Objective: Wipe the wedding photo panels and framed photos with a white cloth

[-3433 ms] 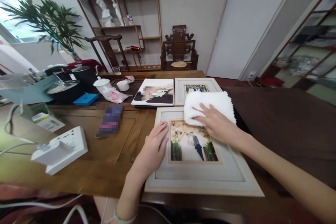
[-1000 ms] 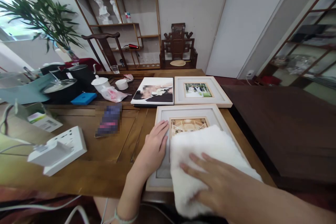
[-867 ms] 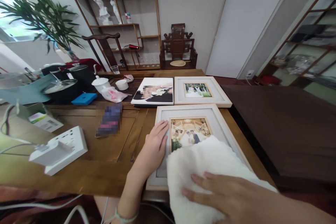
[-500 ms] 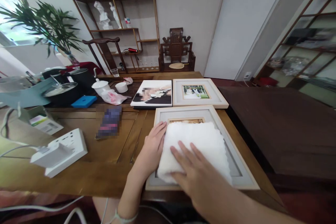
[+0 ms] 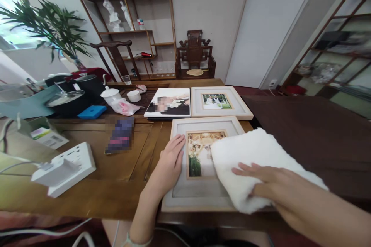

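White cloth lies over the right side of the near picture frame, covering part of its photo and reaching past the frame's right edge. Through the head view I see the right hand on top of it, fingers stretched out; whether the thumb pinches the fold I cannot tell. The left hand rests along the frame's left border, fingers extended and closed on nothing.

What I would worry about is the frame turning: it lies close to the front edge of the tabletop, and a hard sideways or inward push on the cloth could skew it or tip it over that edge if the left hand's pressure slackened. A far push might also knock the far picture frame, just behind, or the flat white picture beside that.

As for containers, they stand well apart on the left. An open box has a printed piece at its mouth; the pan wears a see-through lid, its contents unclear to me. The white pot is lidded, the white cup shows nothing I can identify inside, and the blue tub holds blurred items.
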Tool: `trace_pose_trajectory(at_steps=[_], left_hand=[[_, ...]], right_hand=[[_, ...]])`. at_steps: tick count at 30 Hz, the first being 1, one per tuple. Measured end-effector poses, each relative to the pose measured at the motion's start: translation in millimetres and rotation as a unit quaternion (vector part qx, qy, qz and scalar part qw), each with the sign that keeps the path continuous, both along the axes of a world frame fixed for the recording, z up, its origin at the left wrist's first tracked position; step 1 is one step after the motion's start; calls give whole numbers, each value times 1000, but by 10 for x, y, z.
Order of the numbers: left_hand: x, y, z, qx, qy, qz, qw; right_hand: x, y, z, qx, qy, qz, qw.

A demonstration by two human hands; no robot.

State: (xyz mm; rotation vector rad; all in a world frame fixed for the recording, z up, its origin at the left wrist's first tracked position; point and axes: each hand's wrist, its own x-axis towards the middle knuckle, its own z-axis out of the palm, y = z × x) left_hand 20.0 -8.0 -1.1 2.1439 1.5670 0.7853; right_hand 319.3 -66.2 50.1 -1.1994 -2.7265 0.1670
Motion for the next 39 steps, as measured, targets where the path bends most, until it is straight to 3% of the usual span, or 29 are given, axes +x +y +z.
trace_pose_trajectory(at_steps=[3, 5, 8, 10, 14, 17, 20, 25, 33, 35, 39], left_hand=[[1, 2, -6, 9, -3, 1, 1000], [0, 0, -8, 15, -5, 1, 1000], [-2, -2, -12, 13, 2, -2, 1000], [-4, 1, -15, 11, 7, -4, 1000], [4, 4, 8, 19, 5, -10, 1000], [29, -12, 74, 24, -3, -17, 1000], [48, -27, 128, 22, -16, -15, 1000], [24, 8, 61, 23, -4, -20, 1000], [6, 9, -20, 21, -21, -2, 1000], [7, 4, -18, 23, -18, -2, 1000], [5, 4, -22, 35, -16, -5, 999]], right_hand=[[294, 126, 229, 70, 54, -6, 996], [356, 296, 392, 167, 101, -50, 979], [223, 620, 542, 362, 137, -152, 909], [14, 839, 547, 436, 127, -138, 880], [-550, 1177, 361, 367, 62, 32, 928], [-939, 1285, 159, 291, 0, 157, 944], [-1133, 1292, 28, 204, -48, 211, 955], [-987, 1261, 45, 157, -66, 157, 973], [-367, 1147, 277, 87, -118, 46, 988], [-144, 1148, 350, 122, -110, 7, 986], [232, 1201, 449, 307, -43, -107, 945]])
